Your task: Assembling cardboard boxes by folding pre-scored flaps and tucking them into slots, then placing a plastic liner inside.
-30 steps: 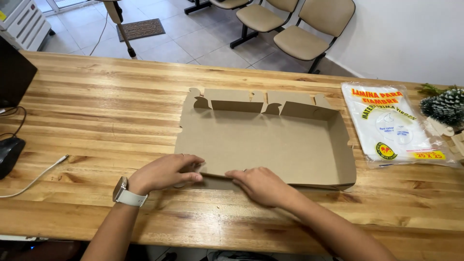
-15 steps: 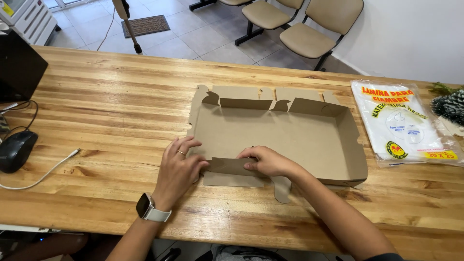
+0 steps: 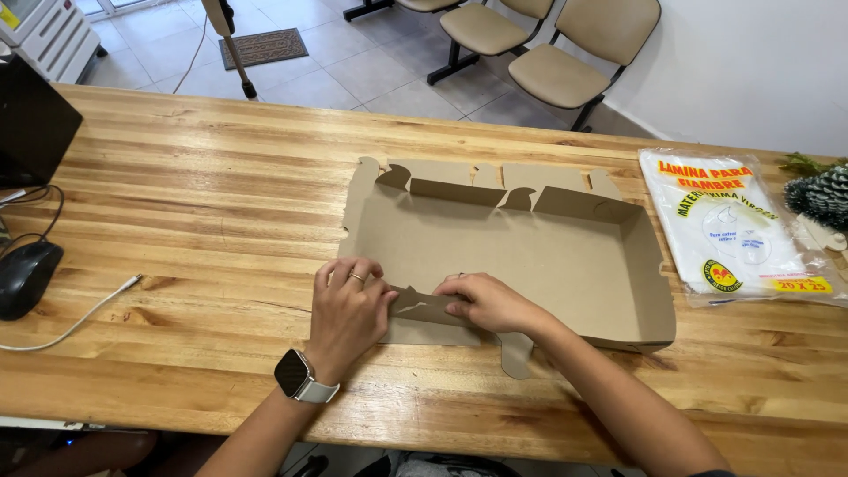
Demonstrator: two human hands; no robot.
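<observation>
We look down on a long butcher-block wooden table (image 3: 203, 185) that fills most of the view, its planks running side to side. At its centre lies a flat brown cardboard box blank (image 3: 521, 256), partly folded into a shallow tray: the wall at three o'clock stands upright, the slotted wall at twelve o'clock is raised, and the near edge at six o'clock is still low.

At one o'clock from the box, beyond the table, stand beige padded chairs on black frames (image 3: 548, 53) on a tiled floor. At three o'clock, just beside the box, lies a clear plastic pack of white sheets with red and yellow print (image 3: 733, 230), and beyond it at the table's edge a frosted pine cone (image 3: 821, 194). At nine o'clock, well apart from the box, sit a black monitor (image 3: 35, 124), a black computer mouse (image 3: 26, 278) and a white cable (image 3: 71, 318).

Our left hand (image 3: 346, 314), with a ring and a smartwatch with a pale strap (image 3: 300, 378) at the wrist, presses flat with its fingertips on the near flap of the box (image 3: 422, 307); it is not clenched. Our right hand (image 3: 486, 302) pinches that same flap, thumb under and fingers over, lifting it slightly off the wood. The two hands are near each other, with the flap between them. A small rounded tab (image 3: 515, 355) juts toward six o'clock beneath the right forearm.
</observation>
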